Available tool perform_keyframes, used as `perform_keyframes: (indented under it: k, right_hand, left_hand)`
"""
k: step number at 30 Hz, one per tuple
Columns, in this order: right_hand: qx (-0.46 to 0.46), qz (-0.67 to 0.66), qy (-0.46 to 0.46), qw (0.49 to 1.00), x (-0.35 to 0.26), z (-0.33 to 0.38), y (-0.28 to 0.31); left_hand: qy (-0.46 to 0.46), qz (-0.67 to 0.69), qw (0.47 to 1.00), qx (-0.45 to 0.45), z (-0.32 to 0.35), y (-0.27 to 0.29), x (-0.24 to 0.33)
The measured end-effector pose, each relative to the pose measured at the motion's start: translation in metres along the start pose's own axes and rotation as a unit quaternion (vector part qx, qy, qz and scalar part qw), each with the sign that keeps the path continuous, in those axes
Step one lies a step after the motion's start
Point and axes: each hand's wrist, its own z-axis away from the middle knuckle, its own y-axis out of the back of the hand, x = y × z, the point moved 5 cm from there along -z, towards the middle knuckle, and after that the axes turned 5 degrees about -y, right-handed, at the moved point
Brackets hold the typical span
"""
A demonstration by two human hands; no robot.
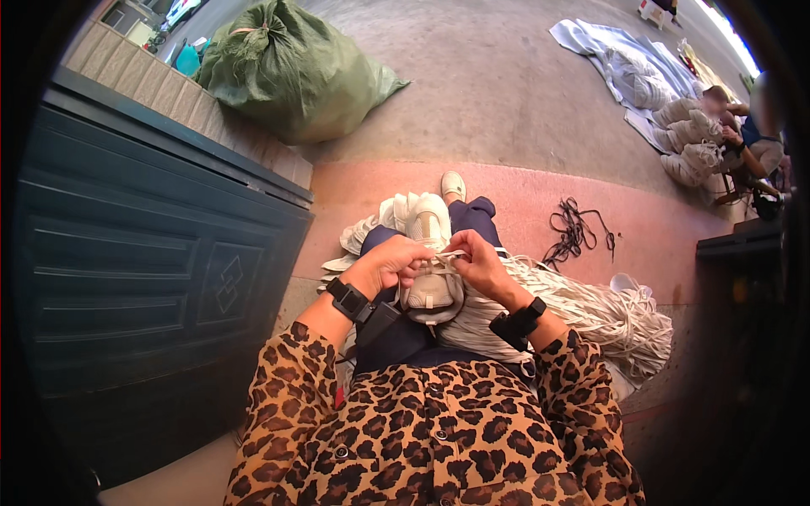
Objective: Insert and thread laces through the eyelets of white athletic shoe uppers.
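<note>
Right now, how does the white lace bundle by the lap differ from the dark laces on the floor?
The white lace bundle is a large, thick heap lying against the person's right leg; the dark laces are a small, loose tangle lying apart on the pink floor. The white bundle is pale cream, the dark laces nearly black. Both lie untouched: the left hand and right hand work at the white shoe.

To my left, the dark panelled door point(160, 278) blocks reach. To my right, the heap of white laces point(607, 316) crowds the space. Ahead, past my foot point(453, 184), the pink floor point(523, 202) lies open.
</note>
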Motion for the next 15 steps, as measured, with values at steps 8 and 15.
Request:
perform_keyframes:
  k: [8,15]
  right_hand:
    - [0.016,-0.013,0.011,1.0,0.003,-0.004,-0.012]
    - [-0.045,-0.19,-0.136,0.971,-0.009,-0.006,-0.015]
  left_hand:
    - [-0.118,-0.028,0.989,0.084,-0.001,0.008,-0.002]
    - [-0.194,-0.215,0.935,0.205,0.033,0.035,-0.039]
